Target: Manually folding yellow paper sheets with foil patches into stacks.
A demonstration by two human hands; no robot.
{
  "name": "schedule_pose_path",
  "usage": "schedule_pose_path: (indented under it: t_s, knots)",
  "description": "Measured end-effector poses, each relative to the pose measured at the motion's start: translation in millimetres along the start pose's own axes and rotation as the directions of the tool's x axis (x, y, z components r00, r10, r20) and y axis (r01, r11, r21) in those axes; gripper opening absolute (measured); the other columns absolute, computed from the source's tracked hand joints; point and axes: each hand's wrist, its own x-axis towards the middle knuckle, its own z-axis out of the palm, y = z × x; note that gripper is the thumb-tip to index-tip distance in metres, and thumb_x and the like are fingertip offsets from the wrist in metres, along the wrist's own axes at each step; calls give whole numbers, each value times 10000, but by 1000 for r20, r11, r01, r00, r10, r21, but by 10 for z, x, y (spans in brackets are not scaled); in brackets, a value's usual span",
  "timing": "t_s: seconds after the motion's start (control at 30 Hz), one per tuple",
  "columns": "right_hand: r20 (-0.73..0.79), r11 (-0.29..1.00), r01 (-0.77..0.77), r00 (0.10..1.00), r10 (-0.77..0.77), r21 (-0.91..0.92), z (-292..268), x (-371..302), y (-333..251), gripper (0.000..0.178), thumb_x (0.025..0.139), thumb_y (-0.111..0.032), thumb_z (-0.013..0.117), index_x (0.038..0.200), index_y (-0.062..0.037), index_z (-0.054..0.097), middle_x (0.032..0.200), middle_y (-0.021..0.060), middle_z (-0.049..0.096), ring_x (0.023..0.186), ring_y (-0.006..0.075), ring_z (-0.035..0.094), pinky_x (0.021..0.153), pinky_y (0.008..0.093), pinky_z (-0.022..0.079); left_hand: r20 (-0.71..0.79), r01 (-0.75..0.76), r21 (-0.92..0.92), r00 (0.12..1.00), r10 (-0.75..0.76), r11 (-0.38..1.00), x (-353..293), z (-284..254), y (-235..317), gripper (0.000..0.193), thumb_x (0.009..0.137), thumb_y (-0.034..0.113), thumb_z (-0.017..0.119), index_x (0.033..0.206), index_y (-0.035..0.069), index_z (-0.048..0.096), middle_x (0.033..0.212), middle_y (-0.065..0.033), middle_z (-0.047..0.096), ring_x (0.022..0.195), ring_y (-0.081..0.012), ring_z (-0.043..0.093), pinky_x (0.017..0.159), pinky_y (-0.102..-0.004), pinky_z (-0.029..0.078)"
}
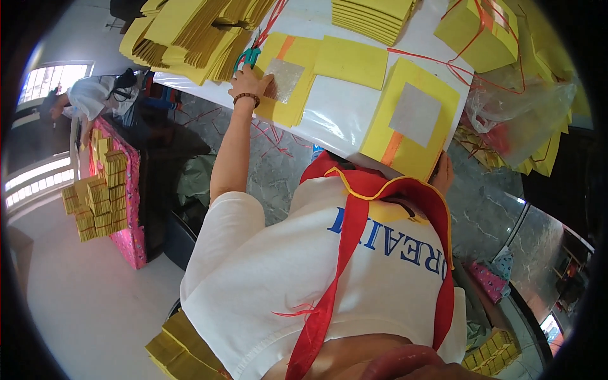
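My left hand, a beaded bracelet at its wrist, reaches over the table with its fingers apart. Its fingertips are right beside the green handles of a pair of scissors; whether they touch is unclear. Under its thumb side lies a flat yellow paper stack with an orange strip and a clear, shiny patch. My right hand is at the near right corner of a thicker yellow paper stack, which carries a greyish square and an orange strip. That stack hides most of its fingers.
Folded yellow paper piles crowd the table's far left. Another pile and a red-tied yellow bundle stand farther back. Red string trails across the white tabletop. A clear plastic bag hangs at the right. A person is at the left.
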Motion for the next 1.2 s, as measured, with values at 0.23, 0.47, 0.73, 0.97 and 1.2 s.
schedule_pose_path:
  t_s: [0.23,0.47,0.73,0.97,1.2]
  knots:
    - [-1,999,32,999,-32,-11,-22,10,48,310,958,-208,441,1089,42,567,1004,84,615,867,123,566,746,249,453,7,-90,-246,995,95,965,-1,26,-143,743,643,392,768,1210,72,411,1090,-204,589,1019,-380,553,838,-444,456]
    - [2,997,61,998,-61,-53,-100,80,165,281,930,-181,507,1088,43,567,970,69,612,828,112,555,721,238,450,72,-1,-541,996,47,841,124,98,-166,704,585,186,821,1158,13,452,981,-178,628,866,-280,628,742,-354,500]
    - [-20,987,55,998,-59,-149,-46,60,116,283,923,-184,526,1093,40,568,969,71,613,824,107,554,715,235,451,162,30,-790,973,161,612,210,145,-322,757,596,32,771,1255,-14,400,1013,-149,611,819,-230,629,701,-325,516]
    - [18,985,75,997,-73,-152,-84,85,143,290,921,-192,536,1090,43,568,965,70,613,830,103,554,710,235,454,299,254,-949,910,287,185,180,-163,-440,604,690,-108,620,1256,-25,426,1056,-133,601,848,-199,626,735,-294,520]
    - [9,994,49,999,-49,-95,-52,68,114,285,918,-180,541,1090,45,565,977,72,609,836,108,554,718,238,456,323,389,-919,840,435,-69,204,-414,-603,494,797,-57,491,1282,-51,403,1204,-168,540,1055,-227,574,909,-318,475]
